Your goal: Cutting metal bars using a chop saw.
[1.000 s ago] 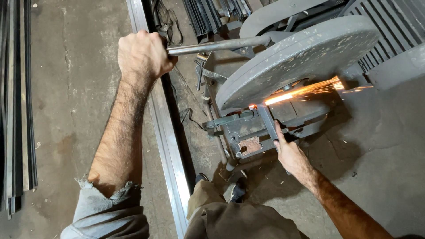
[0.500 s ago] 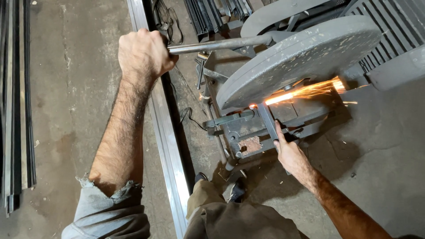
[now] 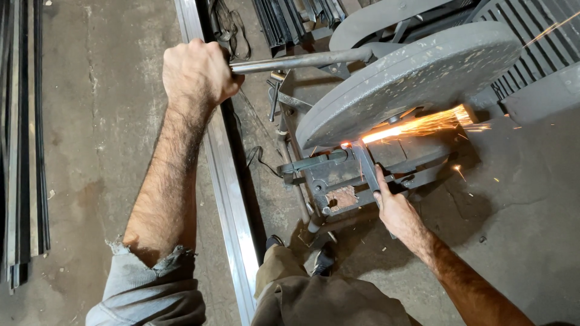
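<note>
My left hand [image 3: 198,72] is closed around the long metal handle [image 3: 302,60] of a chop saw. The saw's grey round guard [image 3: 417,78] is lowered over a flat metal bar [image 3: 364,164] clamped in the saw's vise [image 3: 329,181]. Orange sparks [image 3: 423,125] shoot to the right from the cut. My right hand [image 3: 394,208] grips the near end of the metal bar and holds it down against the saw base.
A long steel profile [image 3: 226,181] lies on the concrete floor between my arms. Long metal strips [image 3: 24,139] lie along the left edge. More metal stock [image 3: 290,21] is stacked at the top. A corrugated sheet [image 3: 538,30] sits top right. My shoe [image 3: 323,259] is below the saw.
The saw guard and handle have stayed low on the bar. The spark stream keeps flying right and now reaches farther, up to the top right corner. Both hands hold their places.
</note>
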